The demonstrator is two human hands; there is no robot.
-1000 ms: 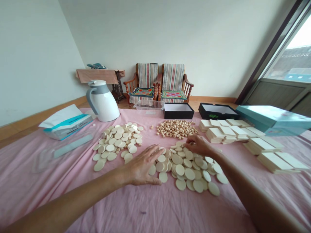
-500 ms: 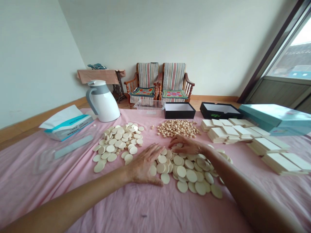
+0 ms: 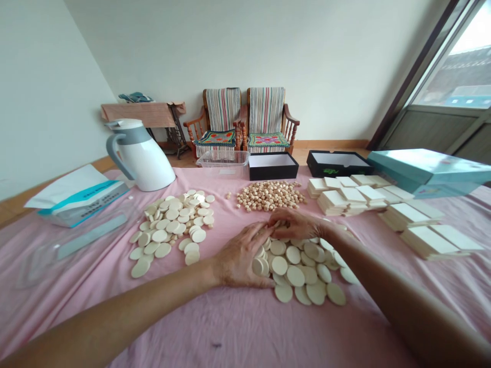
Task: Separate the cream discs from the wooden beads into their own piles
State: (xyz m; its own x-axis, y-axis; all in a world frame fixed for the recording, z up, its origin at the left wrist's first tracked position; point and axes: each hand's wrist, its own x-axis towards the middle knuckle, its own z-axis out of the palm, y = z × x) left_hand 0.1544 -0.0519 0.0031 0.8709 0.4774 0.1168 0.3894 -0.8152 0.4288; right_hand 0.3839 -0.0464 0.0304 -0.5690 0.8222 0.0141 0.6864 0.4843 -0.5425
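- The right hand (image 3: 294, 225) is palm down, its fingertips bunched on the far edge of the nearer heap of discs; whether they pinch a disc or only rest on it is hidden.
- The left hand (image 3: 241, 258) curves over the heap's near left side, its fingers reaching toward the right hand and its palm above a short run of discs (image 3: 260, 267) leaning on edge. It touches them, but a firm grip cannot be told. The two hands nearly meet.
- The discs (image 3: 295, 276) lie flat and overlapping on the pink sheet (image 3: 230, 327), in front of the person.
- They look light and fairly stiff, with thin edges, and may be brittle. Being flat, they seem best taken by the rim or gathered into a run, as they could slide over each other.
- A second heap of discs (image 3: 169, 230) lies to the left, and a heap of small round pellets (image 3: 268, 197) lies ahead.
- Stacks of cream slabs (image 3: 347, 200) lie to the right.
- Beyond stand a clear tub (image 3: 223, 164), two open black boxes (image 3: 273, 166), and a teal box (image 3: 425, 171).
- A white jug (image 3: 140, 158) and a paper bag (image 3: 79, 197) stand at the far left.
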